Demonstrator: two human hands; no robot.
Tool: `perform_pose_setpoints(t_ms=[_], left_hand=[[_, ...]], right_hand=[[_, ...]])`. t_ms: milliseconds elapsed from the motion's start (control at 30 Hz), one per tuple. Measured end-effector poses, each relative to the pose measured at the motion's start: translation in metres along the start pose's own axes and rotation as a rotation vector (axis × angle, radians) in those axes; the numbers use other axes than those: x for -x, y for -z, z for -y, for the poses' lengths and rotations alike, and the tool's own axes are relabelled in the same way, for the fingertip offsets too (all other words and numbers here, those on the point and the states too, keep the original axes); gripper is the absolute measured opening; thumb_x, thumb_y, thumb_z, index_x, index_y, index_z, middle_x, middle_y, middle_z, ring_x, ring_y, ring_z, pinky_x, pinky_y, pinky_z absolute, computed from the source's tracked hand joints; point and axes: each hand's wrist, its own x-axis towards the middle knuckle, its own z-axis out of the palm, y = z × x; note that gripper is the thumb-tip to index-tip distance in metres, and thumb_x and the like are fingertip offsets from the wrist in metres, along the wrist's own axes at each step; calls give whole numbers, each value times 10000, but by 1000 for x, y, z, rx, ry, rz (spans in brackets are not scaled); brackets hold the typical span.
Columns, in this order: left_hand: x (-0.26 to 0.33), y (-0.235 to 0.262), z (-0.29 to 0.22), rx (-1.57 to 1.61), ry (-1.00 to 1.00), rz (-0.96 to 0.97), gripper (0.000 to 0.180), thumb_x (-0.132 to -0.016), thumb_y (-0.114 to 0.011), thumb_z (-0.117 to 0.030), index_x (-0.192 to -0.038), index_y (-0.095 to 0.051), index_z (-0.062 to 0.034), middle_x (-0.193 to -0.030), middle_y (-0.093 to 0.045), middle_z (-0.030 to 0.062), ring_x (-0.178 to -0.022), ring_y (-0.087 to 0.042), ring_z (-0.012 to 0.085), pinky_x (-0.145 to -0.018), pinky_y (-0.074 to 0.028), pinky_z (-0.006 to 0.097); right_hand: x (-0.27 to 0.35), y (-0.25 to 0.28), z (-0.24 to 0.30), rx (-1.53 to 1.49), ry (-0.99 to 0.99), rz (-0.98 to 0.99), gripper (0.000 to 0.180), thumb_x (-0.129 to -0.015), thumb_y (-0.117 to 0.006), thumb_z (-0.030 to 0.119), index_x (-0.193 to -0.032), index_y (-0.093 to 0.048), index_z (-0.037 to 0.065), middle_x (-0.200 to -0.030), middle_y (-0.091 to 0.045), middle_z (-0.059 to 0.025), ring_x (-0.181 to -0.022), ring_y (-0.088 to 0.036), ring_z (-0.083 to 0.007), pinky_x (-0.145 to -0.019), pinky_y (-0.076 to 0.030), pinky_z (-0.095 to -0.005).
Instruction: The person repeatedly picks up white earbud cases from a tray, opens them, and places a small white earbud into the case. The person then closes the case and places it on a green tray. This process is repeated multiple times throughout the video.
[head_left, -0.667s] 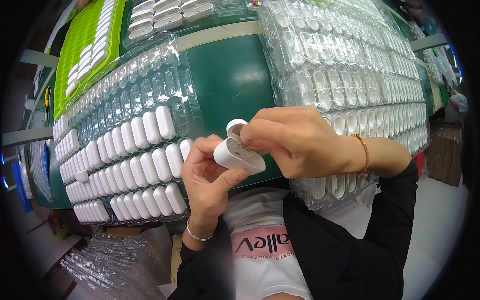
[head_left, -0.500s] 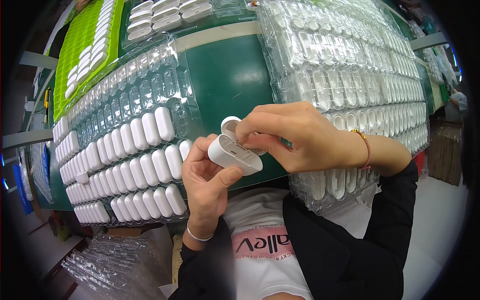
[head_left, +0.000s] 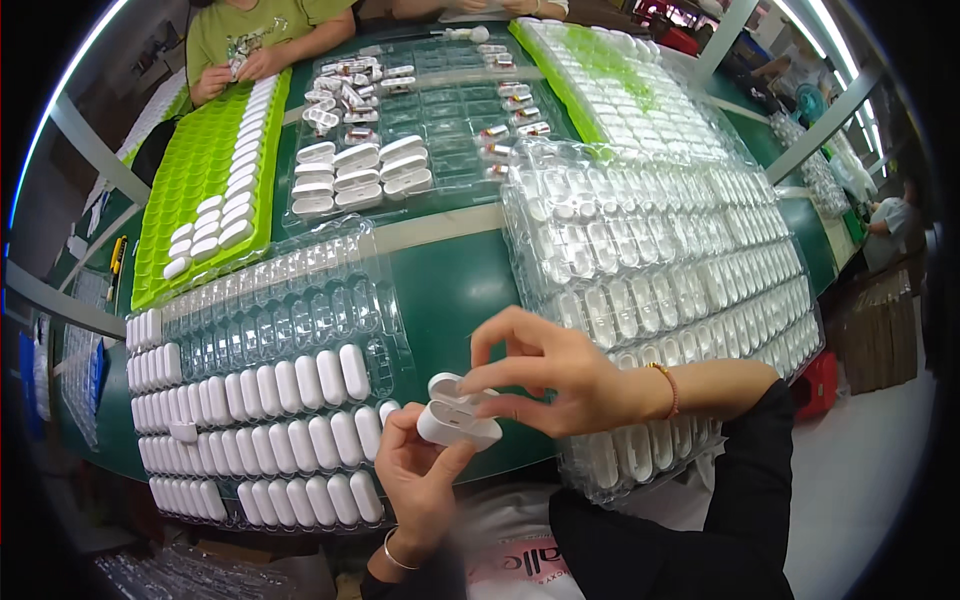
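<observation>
A white earbud charging case (head_left: 447, 428), its lid (head_left: 447, 387) tipped up, sits in my left hand (head_left: 420, 480), which is closed around its lower body. From the right, my right hand (head_left: 555, 380) reaches over the case with bent fingers held apart. Its fingertips are at the raised lid and the case's mouth, touching or very near; no separate part shows between them. Just left of my left hand, a clear plastic tray (head_left: 385, 290) carries rows of closed white cases (head_left: 331, 376). Beneath my right forearm lie clear trays (head_left: 590, 310) filled with white case-shaped shells.
Beyond, a green tray (head_left: 150, 262) holds white pieces, near a co-worker's hands (head_left: 240, 72). A clear tray (head_left: 440, 125) carries white cases (head_left: 358, 172) and small wrapped parts (head_left: 345, 95). Another green tray (head_left: 560, 85) lies far right. Green tabletop (head_left: 440, 285) shows between the trays.
The view has tilted up, bringing in the far trays and a co-worker. My right fingers have drawn slightly back and spread from the case's mouth; my left hand keeps its hold.
</observation>
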Motion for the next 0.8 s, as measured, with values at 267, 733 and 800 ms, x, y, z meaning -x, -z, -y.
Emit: perform_pose_setpoints(t_ms=[267, 733, 800], left_hand=[[3, 19, 5, 3, -86, -52, 379, -848, -679, 19, -1173, -483, 25, -1114, -592, 100, -1049, -593, 165, -896, -497, 314], [13, 39, -19, -342, -302, -122, 233, -889, -519, 91, -1112, -493, 29, -1080, -568, 137, -936, -565, 158, -841, -475, 281], [14, 42, -20, -336, -296, -161, 224, -888, -518, 106, -1094, -497, 21, -1031, -585, 127, -892, -574, 153, -813, -477, 266]], right_hand=[[-6, -27, 11, 29, -16, 90, 173, -815, -695, 108, -968, -632, 57, -884, -632, -107, -750, -634, -327, -612, -511, -381], [-216, 87, -175, 673, -78, -221, 182, -747, -615, 101, -878, -728, 48, -831, -695, -166, -795, -673, -337, -760, -527, -395], [-230, 88, -198, 729, -110, -170, 180, -742, -613, 91, -873, -733, 66, -848, -699, -155, -822, -672, -334, -771, -528, -401]])
